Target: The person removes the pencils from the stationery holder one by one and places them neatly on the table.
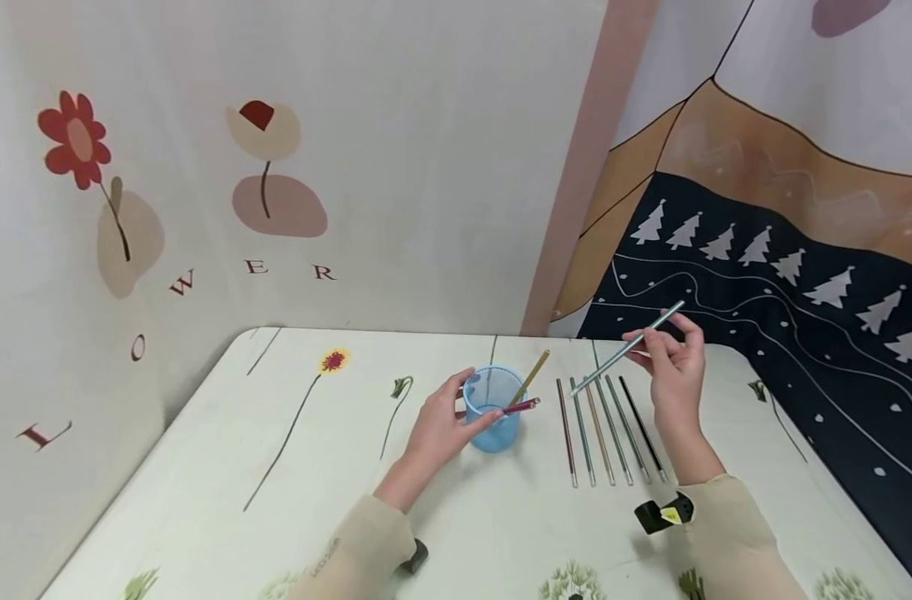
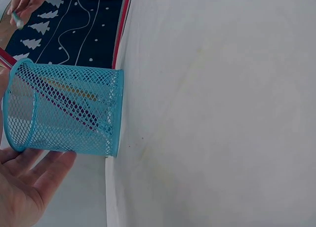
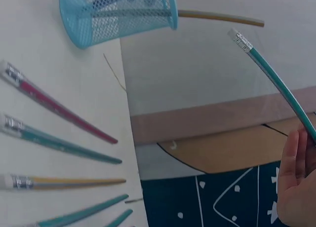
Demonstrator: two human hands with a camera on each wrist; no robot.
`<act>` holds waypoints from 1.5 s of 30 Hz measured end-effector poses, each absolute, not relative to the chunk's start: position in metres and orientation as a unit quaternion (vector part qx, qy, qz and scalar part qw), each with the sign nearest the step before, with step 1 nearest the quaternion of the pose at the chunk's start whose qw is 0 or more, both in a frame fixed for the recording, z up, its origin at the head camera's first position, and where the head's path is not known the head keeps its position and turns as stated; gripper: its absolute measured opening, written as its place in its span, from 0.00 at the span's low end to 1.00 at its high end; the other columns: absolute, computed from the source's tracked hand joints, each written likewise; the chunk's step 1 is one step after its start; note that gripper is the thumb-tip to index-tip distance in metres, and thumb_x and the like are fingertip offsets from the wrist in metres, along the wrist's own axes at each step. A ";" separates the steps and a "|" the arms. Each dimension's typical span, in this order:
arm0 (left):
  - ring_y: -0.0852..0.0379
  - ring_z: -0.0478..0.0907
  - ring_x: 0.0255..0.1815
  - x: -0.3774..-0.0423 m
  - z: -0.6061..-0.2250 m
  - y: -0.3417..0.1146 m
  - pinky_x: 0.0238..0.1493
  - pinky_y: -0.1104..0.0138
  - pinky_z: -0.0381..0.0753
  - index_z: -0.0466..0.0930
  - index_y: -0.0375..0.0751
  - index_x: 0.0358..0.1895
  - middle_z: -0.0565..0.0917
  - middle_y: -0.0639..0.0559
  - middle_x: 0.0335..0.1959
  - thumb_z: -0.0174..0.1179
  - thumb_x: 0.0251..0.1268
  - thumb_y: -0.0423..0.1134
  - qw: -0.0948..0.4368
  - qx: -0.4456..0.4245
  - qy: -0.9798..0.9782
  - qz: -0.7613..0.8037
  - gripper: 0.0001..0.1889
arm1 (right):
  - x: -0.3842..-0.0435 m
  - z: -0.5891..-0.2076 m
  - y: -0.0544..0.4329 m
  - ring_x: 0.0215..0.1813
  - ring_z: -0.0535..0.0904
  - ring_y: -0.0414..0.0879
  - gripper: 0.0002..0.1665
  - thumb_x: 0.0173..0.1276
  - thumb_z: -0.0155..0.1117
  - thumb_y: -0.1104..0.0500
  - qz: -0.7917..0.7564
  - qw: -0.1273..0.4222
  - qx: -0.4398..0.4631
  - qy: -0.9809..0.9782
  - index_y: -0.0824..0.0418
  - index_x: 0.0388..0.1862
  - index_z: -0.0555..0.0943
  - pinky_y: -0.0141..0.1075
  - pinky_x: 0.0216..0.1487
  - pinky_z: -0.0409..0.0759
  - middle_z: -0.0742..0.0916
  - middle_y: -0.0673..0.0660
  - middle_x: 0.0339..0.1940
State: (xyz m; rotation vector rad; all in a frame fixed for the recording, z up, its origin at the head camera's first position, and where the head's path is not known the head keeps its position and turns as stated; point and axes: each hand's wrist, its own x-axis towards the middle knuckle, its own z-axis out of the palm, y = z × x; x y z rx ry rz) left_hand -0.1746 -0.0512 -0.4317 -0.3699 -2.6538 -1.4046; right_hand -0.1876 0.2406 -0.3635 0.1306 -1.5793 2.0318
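Note:
A blue mesh pencil cup (image 1: 493, 429) stands upright on the table, gripped near its rim by my left hand (image 1: 444, 425). Inside it lean a gold pencil (image 1: 533, 372) and a dark red pencil (image 1: 523, 406). My right hand (image 1: 673, 367) pinches a teal pencil (image 1: 624, 350) in the air to the right of the cup; its white eraser end (image 3: 240, 39) points down toward the cup. Below that hand lies a row of several pencils (image 1: 596, 433), side by side, eraser ends toward me. Through the mesh in the left wrist view, the pencils in the cup (image 2: 69, 106) slant across.
The table (image 1: 201, 467) wears a white cloth printed with flowers. Behind it hangs a pale curtain (image 1: 426, 167), and a dark cloth with white trees (image 1: 726, 275) is at the right. Black wrist devices (image 1: 662, 512) sit at both sleeves.

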 end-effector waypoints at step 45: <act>0.46 0.78 0.64 -0.173 -0.431 -0.051 0.52 0.59 0.87 0.65 0.44 0.73 0.78 0.42 0.65 0.71 0.57 0.57 0.059 -0.118 -0.878 -0.459 0.43 | -0.229 -0.453 0.382 0.45 0.85 0.31 0.20 0.71 0.64 0.46 0.631 0.121 -0.088 -0.761 0.49 0.58 0.76 0.23 0.39 0.84 0.91 0.38 0.43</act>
